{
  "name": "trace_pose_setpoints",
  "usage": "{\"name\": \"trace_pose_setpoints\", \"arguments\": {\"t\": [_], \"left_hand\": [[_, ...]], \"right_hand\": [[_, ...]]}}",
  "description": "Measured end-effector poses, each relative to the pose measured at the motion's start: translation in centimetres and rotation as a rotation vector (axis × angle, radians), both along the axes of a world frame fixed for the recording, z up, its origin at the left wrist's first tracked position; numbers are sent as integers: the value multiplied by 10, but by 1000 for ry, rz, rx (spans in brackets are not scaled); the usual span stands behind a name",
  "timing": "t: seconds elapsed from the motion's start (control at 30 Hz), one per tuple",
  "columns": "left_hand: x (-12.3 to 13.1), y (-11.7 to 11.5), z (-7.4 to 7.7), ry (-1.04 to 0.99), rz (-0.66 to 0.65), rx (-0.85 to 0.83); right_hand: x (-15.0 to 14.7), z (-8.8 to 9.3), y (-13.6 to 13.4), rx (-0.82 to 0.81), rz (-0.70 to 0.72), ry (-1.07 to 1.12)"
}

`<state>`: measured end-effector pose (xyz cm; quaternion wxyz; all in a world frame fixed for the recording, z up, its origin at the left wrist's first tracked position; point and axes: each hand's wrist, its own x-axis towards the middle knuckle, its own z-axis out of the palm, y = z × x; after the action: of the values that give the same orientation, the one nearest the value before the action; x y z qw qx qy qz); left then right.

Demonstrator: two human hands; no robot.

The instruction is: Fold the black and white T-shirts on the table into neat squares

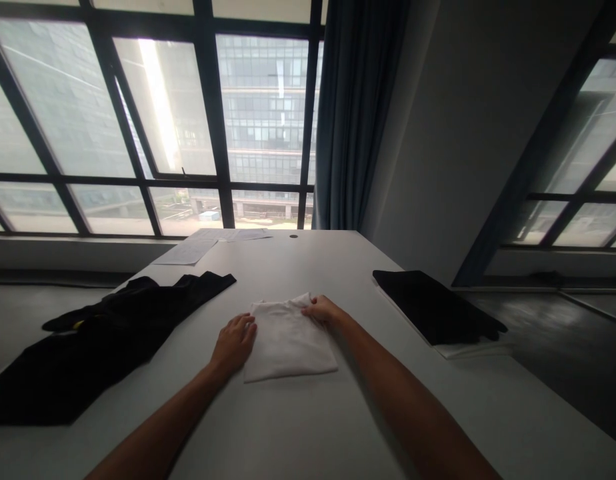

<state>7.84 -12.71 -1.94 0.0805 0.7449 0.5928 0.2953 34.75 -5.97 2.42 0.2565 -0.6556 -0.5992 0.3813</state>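
A white cloth (291, 343), folded into a rough square, lies flat on the table in front of me. Its far edge is slightly rumpled. My right hand (322, 311) pinches the far right corner between thumb and fingers, lifting it a little. Along the left edge rests my left hand (236, 341), palm down, fingers stretched out and touching the fabric's side. What its fingertips press on is partly hidden.
Black garments (118, 333) lie spread on the left of the white table (308, 260). A folded stack (435, 303), black over white, sits at the right edge. Paper sheets (185, 252) lie at the far left. Beyond are windows and a blue curtain (355, 120).
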Motion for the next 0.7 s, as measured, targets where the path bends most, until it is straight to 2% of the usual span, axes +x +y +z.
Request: {"name": "trace_pose_setpoints", "arguments": {"t": [0.07, 0.17, 0.3, 0.53, 0.6, 0.7], "left_hand": [[0, 0, 0, 22, 6, -8], [1, 0, -2, 72, 17, -33], [3, -2, -2, 164, 11, -52], [6, -7, 4, 289, -7, -76], [7, -8, 5, 307, -15, -83], [7, -10, 7, 321, -20, -87]], "right_hand": [[-2, 5, -1, 88, 9, 27], [4, 16, -5, 327, -15, 4], [31, 27, -17, 539, -34, -93], [89, 34, -44, 741, -241, -179], [104, 43, -41, 808, -281, -178], [142, 67, -28, 905, -446, -248]]}}
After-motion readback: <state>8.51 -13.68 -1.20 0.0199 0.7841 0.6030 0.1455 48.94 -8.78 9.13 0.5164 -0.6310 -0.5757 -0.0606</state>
